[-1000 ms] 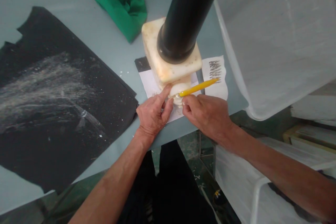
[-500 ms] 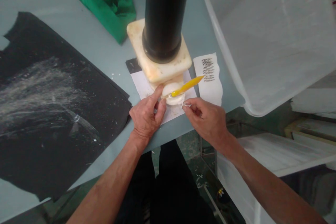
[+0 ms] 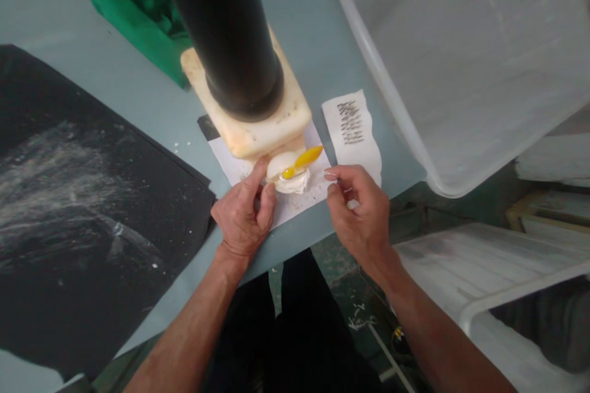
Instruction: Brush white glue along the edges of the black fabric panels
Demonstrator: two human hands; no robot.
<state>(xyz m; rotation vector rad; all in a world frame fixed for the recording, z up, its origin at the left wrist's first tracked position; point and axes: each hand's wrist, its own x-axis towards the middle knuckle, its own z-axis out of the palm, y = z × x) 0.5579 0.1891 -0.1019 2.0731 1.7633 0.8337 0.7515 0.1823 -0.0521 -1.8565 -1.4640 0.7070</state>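
My left hand [image 3: 244,209] has its index finger and thumb closed on the left side of a small white rounded piece [image 3: 279,164]. From it sticks a yellow pointed piece [image 3: 308,158], with a yellow bulb at its lower end. White crumpled material [image 3: 295,183] lies along the near side of the white piece. It sits against the front of a cream block [image 3: 271,132] that carries a thick black cylinder [image 3: 239,67]. To the right, apart from the piece, my right hand [image 3: 357,202] is bent with thumb and index finger parted. A pale speck shows at its fingertips, too small to name.
White paper [image 3: 318,187] lies beneath the piece. A white strip [image 3: 353,120] with rows of dark bristle-like marks lies to its right. Dusty black sheets [image 3: 152,196] cover the left. A green cloth [image 3: 133,12] lies behind, and a large translucent bin [image 3: 396,98] stands at right.
My right hand has drawn away rightward from the white piece, its thumb and index finger parting. My left hand keeps its grip. The whole view has shifted and turned a little.
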